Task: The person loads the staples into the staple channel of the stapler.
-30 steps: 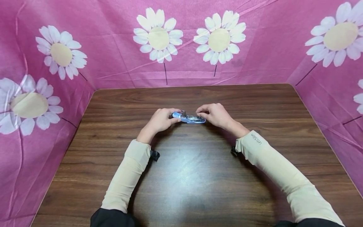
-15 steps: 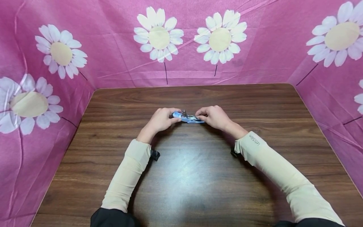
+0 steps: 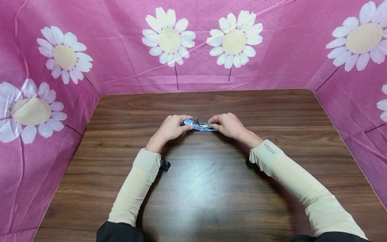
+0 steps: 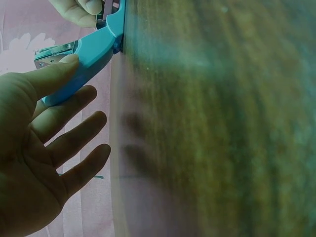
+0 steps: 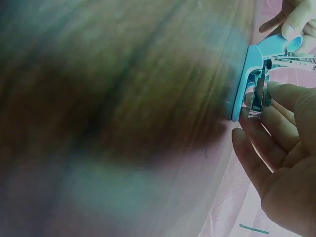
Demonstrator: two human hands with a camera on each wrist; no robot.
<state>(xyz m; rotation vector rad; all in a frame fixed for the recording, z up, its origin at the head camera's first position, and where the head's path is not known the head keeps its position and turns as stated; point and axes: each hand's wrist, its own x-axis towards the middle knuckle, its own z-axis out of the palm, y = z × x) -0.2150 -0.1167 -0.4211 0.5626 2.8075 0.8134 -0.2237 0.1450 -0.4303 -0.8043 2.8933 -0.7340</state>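
Note:
A light blue stapler point(image 3: 197, 126) is opened wide near the middle of the table, its metal inside exposed. My left hand point(image 3: 170, 128) pinches the raised blue cover point(image 4: 91, 57) between thumb and index finger; the other fingers spread apart below. From the other side, my right hand point(image 3: 231, 126) pinches the metal staple magazine point(image 5: 257, 94) with thumb and fingertips, just beside the blue base point(image 5: 242, 89). The base stands on the table in the right wrist view. Whether staples lie in the magazine cannot be made out.
A brown wood-grain table point(image 3: 193, 188) lies under both forearms. Pink cloth point(image 3: 199, 77) with white daisies hangs along its back and sides. Black wrist straps point(image 3: 165, 165) show below the pale sleeves point(image 3: 142, 181).
My right hand has moved slightly left and down, from the end of the stapler onto its magazine. The left hand and the stapler stay in nearly the same place.

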